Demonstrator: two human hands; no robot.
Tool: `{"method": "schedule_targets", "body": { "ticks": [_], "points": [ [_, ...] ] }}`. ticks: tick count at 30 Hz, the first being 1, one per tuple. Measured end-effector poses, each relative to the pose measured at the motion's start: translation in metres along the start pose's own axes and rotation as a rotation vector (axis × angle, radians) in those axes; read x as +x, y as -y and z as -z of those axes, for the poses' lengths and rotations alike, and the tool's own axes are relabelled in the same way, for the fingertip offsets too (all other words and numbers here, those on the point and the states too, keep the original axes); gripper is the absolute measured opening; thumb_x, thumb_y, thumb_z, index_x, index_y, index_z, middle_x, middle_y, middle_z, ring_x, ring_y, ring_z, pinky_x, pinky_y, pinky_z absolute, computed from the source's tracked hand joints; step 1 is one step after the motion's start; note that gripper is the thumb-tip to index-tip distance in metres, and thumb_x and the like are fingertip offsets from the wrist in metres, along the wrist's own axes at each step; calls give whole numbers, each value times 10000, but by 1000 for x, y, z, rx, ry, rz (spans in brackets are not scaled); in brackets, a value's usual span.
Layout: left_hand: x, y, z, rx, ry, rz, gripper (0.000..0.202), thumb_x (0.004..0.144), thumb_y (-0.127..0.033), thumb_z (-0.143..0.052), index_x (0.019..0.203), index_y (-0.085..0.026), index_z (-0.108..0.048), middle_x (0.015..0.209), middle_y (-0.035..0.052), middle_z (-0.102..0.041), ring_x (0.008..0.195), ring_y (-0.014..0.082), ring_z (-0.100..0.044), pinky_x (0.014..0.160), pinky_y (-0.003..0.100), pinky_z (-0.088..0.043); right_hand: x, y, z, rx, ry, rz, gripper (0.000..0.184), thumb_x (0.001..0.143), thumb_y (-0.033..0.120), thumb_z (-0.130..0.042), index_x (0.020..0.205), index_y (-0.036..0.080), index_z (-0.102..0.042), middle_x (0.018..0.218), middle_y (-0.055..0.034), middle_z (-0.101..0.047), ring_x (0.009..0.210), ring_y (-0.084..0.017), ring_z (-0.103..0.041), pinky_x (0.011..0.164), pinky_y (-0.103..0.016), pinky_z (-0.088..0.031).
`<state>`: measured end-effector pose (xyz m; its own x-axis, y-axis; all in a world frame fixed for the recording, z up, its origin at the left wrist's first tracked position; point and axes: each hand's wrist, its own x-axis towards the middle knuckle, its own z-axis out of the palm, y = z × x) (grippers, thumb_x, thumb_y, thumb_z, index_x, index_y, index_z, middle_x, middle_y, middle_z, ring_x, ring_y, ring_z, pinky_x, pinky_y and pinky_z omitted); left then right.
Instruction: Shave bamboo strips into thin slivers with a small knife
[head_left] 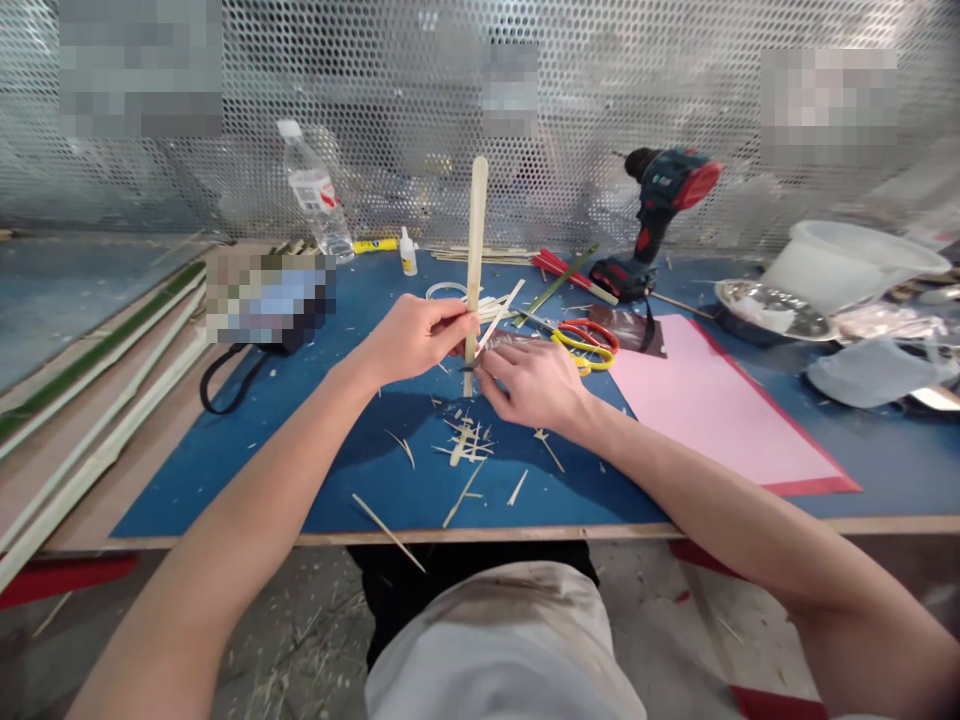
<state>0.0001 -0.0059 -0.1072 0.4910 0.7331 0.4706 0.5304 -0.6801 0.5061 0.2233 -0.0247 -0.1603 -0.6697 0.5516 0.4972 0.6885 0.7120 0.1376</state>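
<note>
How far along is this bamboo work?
Done: some cutting, it seems, since bamboo scraps litter the blue mat. In hand: the left hand grips an upright bamboo strip, and the right hand holds a thin sliver against it. Left: long bamboo boards lie uncut, apparently, beside the mat.

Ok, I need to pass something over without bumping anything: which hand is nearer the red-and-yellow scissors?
Right hand: it sits just left of the red-and-yellow scissors, close to them. The left hand is farther left, with the right hand between it and the scissors.

Bright, even light; wide-angle edge distortion
</note>
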Motion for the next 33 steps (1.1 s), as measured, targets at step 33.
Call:
{"method": "schedule_targets", "body": {
  "ticks": [33],
  "points": [
    [0, 8, 0, -54, 113, 39, 340, 1030, -411, -537, 858, -180, -718, 790, 18, -787, 683, 148, -731, 623, 246, -517, -6, 1, -4, -15, 9, 11, 316, 1053, 347, -436, 920, 187, -675, 821, -30, -719, 718, -158, -610, 660, -354, -313]
  ]
}}
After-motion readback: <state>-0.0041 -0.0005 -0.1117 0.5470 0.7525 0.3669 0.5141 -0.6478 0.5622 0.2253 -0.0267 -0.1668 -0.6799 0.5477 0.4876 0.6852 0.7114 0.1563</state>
